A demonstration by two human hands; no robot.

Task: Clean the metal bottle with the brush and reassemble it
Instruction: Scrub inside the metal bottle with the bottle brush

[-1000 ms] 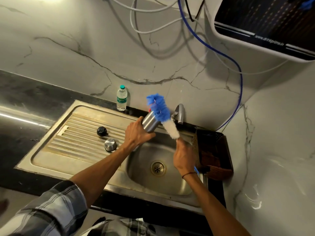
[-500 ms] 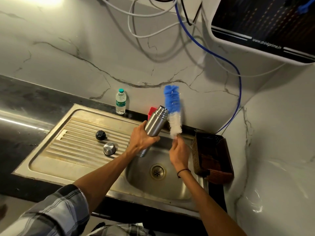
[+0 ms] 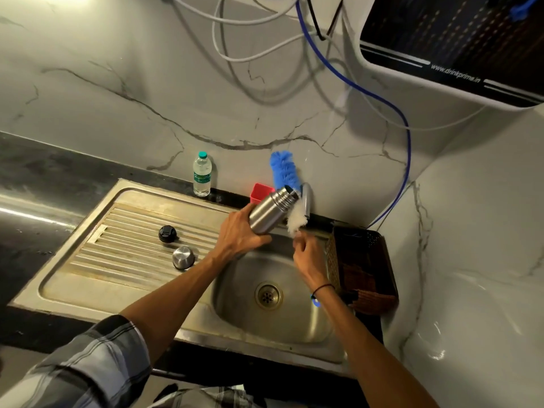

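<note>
My left hand (image 3: 240,235) grips the lower body of the metal bottle (image 3: 269,212) over the sink, its open threaded mouth tilted up to the right. My right hand (image 3: 307,253) holds the handle of the bottle brush (image 3: 287,179). The brush's blue and white bristles stand just behind and beside the bottle's mouth, outside it. On the ribbed drainboard lie a black stopper (image 3: 167,233) and a steel cup lid (image 3: 183,257), side by side.
The steel sink (image 3: 294,328) has a drain (image 3: 268,295) below my hands. A tap (image 3: 306,201) stands behind the brush. A plastic water bottle (image 3: 202,175) and a red container (image 3: 260,191) sit at the wall. A brown basket (image 3: 362,269) is to the right.
The brush tilted from upright back to leaning left behind the bottle's mouth. The bottle's mouth swung a little to the right. My right hand shifted slightly right.
</note>
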